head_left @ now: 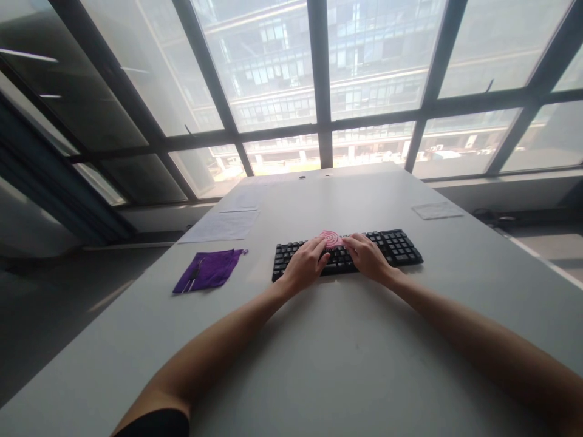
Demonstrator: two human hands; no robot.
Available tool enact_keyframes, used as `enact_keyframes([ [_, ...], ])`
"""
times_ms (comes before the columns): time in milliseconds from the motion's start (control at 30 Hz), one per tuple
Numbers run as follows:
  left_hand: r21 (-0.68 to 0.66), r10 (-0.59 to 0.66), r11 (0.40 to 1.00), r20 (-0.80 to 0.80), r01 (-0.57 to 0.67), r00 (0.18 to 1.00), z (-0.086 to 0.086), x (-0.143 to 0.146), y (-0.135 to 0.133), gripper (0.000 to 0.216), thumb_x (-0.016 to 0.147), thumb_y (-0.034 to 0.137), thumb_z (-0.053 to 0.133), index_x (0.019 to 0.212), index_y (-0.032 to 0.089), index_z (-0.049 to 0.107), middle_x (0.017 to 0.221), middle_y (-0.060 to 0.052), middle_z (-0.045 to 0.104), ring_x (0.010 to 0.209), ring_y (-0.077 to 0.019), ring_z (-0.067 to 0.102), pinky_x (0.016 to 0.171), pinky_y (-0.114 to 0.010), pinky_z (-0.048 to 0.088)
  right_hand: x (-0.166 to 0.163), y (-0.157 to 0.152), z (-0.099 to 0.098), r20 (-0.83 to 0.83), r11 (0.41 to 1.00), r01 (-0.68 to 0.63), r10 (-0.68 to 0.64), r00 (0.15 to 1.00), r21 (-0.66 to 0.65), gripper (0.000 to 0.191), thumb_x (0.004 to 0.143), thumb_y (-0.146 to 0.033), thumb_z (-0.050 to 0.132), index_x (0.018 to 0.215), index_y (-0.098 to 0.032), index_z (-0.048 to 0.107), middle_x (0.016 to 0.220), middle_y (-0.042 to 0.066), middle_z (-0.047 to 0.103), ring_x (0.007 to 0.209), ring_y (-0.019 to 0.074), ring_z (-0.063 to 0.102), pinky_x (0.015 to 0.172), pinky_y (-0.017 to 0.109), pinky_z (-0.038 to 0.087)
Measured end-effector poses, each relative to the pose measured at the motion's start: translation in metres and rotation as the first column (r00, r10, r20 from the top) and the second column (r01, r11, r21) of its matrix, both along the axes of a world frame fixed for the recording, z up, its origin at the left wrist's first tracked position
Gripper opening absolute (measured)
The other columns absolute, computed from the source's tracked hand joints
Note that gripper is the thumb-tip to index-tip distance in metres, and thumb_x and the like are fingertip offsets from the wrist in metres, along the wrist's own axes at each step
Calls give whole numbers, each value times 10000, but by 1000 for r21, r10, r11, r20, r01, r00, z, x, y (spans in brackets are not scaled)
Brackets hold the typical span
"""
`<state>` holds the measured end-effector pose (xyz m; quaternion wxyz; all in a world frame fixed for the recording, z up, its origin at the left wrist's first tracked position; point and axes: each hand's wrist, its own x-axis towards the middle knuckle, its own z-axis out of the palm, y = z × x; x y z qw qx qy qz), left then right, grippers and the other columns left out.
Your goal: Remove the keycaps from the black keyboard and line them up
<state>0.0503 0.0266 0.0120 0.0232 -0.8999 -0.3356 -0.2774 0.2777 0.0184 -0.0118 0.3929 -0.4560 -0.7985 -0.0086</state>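
Note:
A black keyboard (398, 249) lies across the white table in front of me. Over its middle sits a round pink disc (331, 238) with ring-like lines. My left hand (308, 262) is at the disc's left edge, fingers closed along it and thumb toward the keys. From the other side, my right hand (365, 255) has its bent fingers closed at the disc's right edge. Both hands rest low over the keyboard and hide part of its keys. Whether the disc touches the keys I cannot tell.
On the left of the table (337, 364) lies a purple drawstring pouch (212, 270) with a small dark tool (195, 274) with metal prongs on it. White paper sheets (221, 226) are behind it. A flat clear packet (436, 210) lies at the right. Tall windows stand beyond the far edge.

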Motion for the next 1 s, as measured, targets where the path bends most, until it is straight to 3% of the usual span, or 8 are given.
enact_keyframes([
  [200,30,11,999,45,-12,999,-2,-5,-10,350,1005,272,432,1310,169,568,1376,-125,586,1325,-263,513,1121,-470,439,0,-5,1,8,998,-67,67,998,5,224,1006,-199,459,1097,-211,663,945,78,652,909,219,594,827,338,485],
  [733,34,-123,992,158,119,980,1,2,-21,303,959,169,476,1232,196,605,1323,-97,616,1275,-222,551,1102,-432,477,15,-15,1,10,982,-174,174,985,73,199,988,-210,505,1073,-224,684,942,75,686,894,219,590,839,373,470],
  [1000,3,-75,997,84,75,994,-2,3,-20,435,959,177,470,1393,206,493,1445,-97,527,1406,-245,420,1168,-488,409,11,-12,-2,-46,990,-127,130,990,69,235,994,-220,489,1123,-251,682,943,76,683,885,230,602,827,396,501],
])
